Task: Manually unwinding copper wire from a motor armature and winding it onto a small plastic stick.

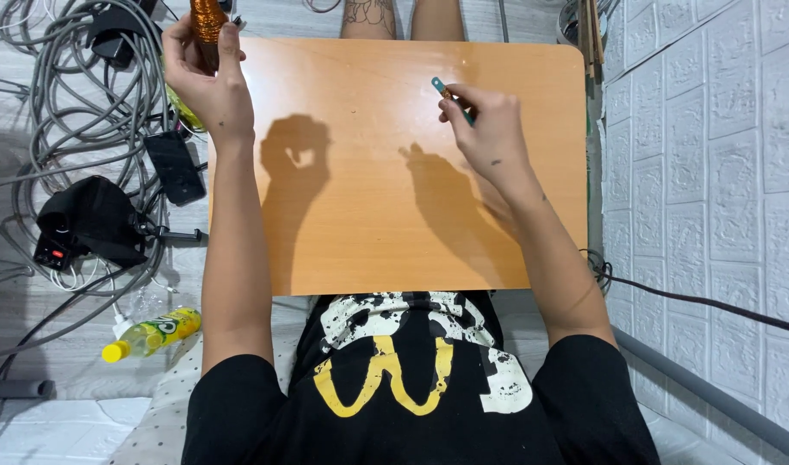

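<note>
I see my left hand [207,82] raised over the far left corner of the wooden table [394,224], its fingers wrapped tight around a glittery orange roll [208,21]. The roll stands roughly upright and its top is cut off by the upper edge of the view, so I cannot tell how long it is or what it is made of. My right hand [491,129] hovers over the right half of the table, fingertips pinched together on a small teal tool [450,96] with a flat end pointing up and left; most of its body is buried in my fingers and I cannot make out its kind.

The tabletop between my hands is bare, crossed only by the two hand shadows, so I have plenty of room there. Its near edge sits just above my black printed shirt [411,379], and its right edge runs close to the white embossed wall [721,172], leaving a narrow gap.

Left of the table the floor is crowded: a tangle of grey cables [76,95], a dark phone [175,166] just beside the table edge, a black device [89,220] with a small red switch, and a yellow-capped bottle [151,331] lying on its side. Beyond the far edge, someone's legs [403,17] show, cut off above.
</note>
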